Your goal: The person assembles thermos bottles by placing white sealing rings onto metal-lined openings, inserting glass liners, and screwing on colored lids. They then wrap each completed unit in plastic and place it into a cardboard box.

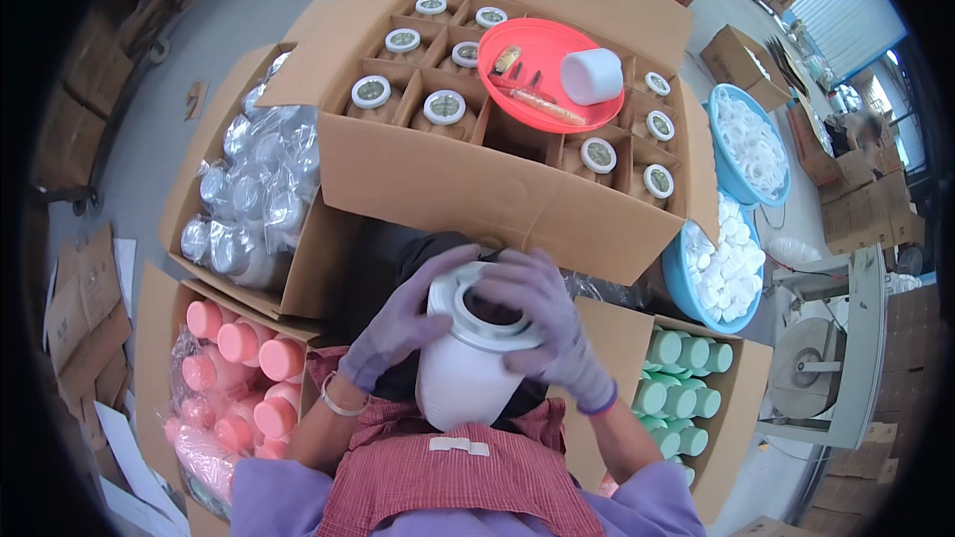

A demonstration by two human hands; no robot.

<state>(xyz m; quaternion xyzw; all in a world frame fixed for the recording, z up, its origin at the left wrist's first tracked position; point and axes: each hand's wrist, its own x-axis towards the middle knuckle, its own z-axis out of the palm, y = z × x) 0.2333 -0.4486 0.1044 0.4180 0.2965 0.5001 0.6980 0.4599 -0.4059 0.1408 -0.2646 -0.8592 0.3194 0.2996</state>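
- White plastic jar (463, 373) is what we've got in both hands, held up close to the chest over the checked apron (448, 482), mouth open and tipped a bit away from us.
- Our left hand (403, 323), in a purple glove, wraps the jar's shoulder and neck from the left, fingers curled snug around it.
- Our right hand (547, 323), gloved the same, sits over the rim on the right side, fingers bent and pressing on the edge of the mouth.
- Right in front of us is the big cardboard box (497, 184) with dividers, sealed jars (445, 106) standing in most of its cells.
- A red tray (527, 65) lies across the box's back right cells, with a white lid (591, 76) at its right edge and some small tools (527, 89) on its left side.
- Off the box's left edge, another carton holds jars bagged in clear plastic (249, 199).
- Pink lids (239, 358) fill the carton by our left elbow, green lids (681, 388) the one by our right.
- Two blue basins (741, 139) of white caps sit off the big box's right edge.
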